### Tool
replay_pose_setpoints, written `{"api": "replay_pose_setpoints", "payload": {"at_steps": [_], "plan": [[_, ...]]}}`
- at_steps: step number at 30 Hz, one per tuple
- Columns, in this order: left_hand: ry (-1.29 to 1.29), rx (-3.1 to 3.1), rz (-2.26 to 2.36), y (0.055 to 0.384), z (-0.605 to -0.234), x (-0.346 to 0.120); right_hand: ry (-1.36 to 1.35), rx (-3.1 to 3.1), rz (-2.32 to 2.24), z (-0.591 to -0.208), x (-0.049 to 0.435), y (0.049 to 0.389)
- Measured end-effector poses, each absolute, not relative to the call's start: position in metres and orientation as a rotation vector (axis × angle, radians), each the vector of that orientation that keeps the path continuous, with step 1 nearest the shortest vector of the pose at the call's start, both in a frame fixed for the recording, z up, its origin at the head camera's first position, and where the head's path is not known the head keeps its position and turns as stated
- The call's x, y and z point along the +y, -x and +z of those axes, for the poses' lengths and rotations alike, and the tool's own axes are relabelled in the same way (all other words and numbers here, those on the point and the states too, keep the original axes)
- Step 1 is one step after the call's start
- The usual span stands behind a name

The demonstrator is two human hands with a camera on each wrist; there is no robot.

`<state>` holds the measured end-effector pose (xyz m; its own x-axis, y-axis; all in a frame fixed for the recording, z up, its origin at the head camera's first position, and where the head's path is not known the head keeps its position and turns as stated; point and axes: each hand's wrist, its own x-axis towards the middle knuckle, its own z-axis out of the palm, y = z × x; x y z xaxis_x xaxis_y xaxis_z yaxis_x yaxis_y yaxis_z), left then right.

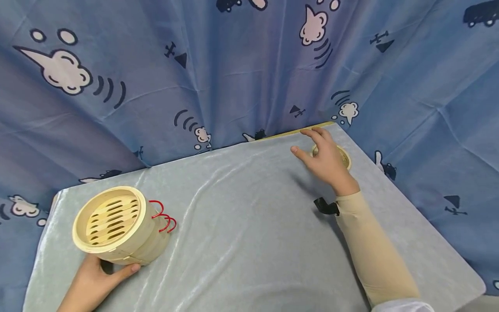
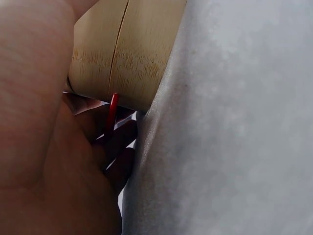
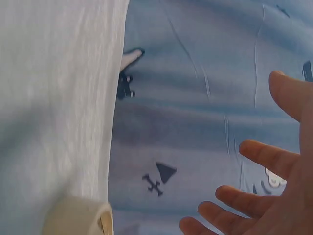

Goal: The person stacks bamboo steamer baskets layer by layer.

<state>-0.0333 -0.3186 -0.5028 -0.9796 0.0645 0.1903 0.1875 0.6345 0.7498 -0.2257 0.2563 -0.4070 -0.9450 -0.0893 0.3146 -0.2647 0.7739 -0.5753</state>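
At the table's left stands a round bamboo steamer [image 1: 138, 242] with a slatted top face and thin red rings [image 1: 157, 210] on its right side. My left hand [image 1: 95, 277] holds its near lower side, the thumb along the front and the other fingers mostly hidden behind it. In the left wrist view, curled fingers [image 2: 120, 139] lie beside a red ring [image 2: 112, 115] at the steamer wall [image 2: 122, 63]. My right hand [image 1: 325, 158] hovers at the far right, fingers spread and holding nothing. It partly covers a smaller round bamboo piece [image 1: 346, 161].
A pale grey velvety cloth [image 1: 241, 225] covers the table. Blue patterned curtains [image 1: 241, 78] hang along its back and right sides. A black piece [image 1: 326, 206] juts from the right wrist at the sleeve [image 1: 374, 251].
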Motion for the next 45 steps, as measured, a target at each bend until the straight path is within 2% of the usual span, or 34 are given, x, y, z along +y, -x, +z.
{"api": "replay_pose_setpoints", "payload": {"at_steps": [15,45], "plan": [[0.239,-2.701,-1.264,0.036,-0.504,-0.319,-0.194,-2.749,0.923,-0.412,0.301,0.233],[0.250,-2.700,-1.258,0.036,-0.501,-0.319,0.030,-2.999,0.764,-0.452,0.333,0.240]]}}
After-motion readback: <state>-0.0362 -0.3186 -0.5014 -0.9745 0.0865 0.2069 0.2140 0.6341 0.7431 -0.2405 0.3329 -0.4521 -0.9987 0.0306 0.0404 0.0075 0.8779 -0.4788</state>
